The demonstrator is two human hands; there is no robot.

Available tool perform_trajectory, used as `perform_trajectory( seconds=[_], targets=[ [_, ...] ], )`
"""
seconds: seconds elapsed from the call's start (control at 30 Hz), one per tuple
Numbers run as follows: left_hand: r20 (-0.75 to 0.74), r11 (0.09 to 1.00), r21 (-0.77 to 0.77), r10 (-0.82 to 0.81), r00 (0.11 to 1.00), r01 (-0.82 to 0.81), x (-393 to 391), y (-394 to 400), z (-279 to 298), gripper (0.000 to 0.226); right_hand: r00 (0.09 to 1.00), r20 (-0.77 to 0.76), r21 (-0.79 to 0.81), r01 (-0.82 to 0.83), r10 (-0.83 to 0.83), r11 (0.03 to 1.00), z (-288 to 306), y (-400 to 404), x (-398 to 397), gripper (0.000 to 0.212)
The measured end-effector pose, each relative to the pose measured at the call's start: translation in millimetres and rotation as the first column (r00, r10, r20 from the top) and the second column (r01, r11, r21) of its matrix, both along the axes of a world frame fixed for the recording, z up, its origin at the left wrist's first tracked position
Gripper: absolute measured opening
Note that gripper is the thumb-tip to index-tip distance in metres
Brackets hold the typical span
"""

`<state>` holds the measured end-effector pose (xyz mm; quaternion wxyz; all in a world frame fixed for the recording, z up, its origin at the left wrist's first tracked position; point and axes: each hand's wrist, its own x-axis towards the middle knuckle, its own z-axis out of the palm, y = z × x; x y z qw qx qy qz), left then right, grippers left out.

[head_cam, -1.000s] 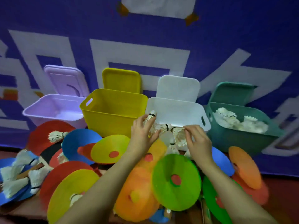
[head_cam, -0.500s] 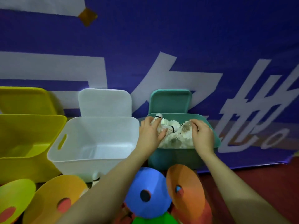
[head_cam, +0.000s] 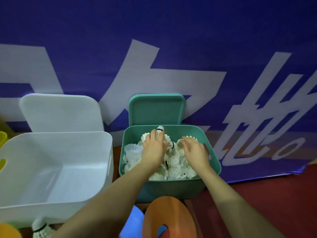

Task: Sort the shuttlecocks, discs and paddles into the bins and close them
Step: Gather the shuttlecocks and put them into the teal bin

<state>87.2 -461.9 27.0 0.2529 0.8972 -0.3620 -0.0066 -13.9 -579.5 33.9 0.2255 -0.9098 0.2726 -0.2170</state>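
The teal bin [head_cam: 171, 189] stands open and holds a pile of several white shuttlecocks [head_cam: 173, 167]. Both my hands are inside it, above the pile. My left hand [head_cam: 154, 150] is closed on a shuttlecock [head_cam: 160, 130] whose black-banded cork sticks up past my fingers. My right hand [head_cam: 195, 152] lies palm down on the pile with its fingers spread, and nothing is gripped in it. An orange disc [head_cam: 168, 219] and a blue disc [head_cam: 132, 224] lie in front of the bin. No paddle is in view.
The teal lid [head_cam: 156, 110] leans upright against the blue banner behind its bin. To the left stands an open white bin [head_cam: 51, 169] with its lid [head_cam: 61, 112] upright. A loose shuttlecock [head_cam: 40, 229] lies at the bottom left. A yellow bin edge [head_cam: 2, 140] shows at far left.
Both hands have carried shuttlecocks from in front of the white bin to the teal bin and lowered into it. My right hand's fingers have spread apart over the pile.
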Motion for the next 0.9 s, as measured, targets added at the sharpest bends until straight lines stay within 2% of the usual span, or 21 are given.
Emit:
perform_trajectory(
  seconds=[0.07,0.13,0.23,0.33,0.43,0.53,0.7,0.9],
  targets=[
    [-0.067,0.993,0.081,-0.079,0.995,0.084,4,-3,-6,0.055,0.979,-0.191,0.032,-0.065,0.07,0.997,-5,-4,-4,0.048],
    [-0.068,0.967,0.175,-0.175,0.982,0.184,8,-6,-2,0.058,0.907,-0.403,0.04,-0.116,0.122,0.993,-9,-6,-4,0.06],
    [-0.136,0.943,0.188,-0.254,0.958,0.276,14,-5,9,0.063,0.848,-0.516,0.067,-0.102,0.122,0.993,-14,-8,0,0.069],
    [-0.177,0.95,0.141,-0.253,0.951,0.279,15,3,19,0.06,0.879,-0.475,0.077,-0.01,0.045,0.997,-10,-4,-2,0.066],
    [-0.055,0.98,0.108,-0.159,0.986,0.164,12,13,30,0.058,0.913,-0.408,-0.024,0.02,-0.028,1.0,1,7,-8,0.06],
    [0.048,0.984,0.116,-0.14,0.989,0.134,4,29,38,0.059,0.932,-0.356,-0.092,0.041,-0.071,0.995,13,22,-10,0.057],
    [0.125,0.985,0.11,-0.145,0.981,0.132,-11,81,50,0.052,0.969,-0.247,-0.148,-0.026,-0.012,0.989,37,63,-16,0.047],
    [0.173,0.987,0.083,-0.152,0.973,0.139,-23,173,54,0.051,0.978,-0.201,-0.192,-0.089,0.049,0.977,50,146,-30,0.041]
  ],
)
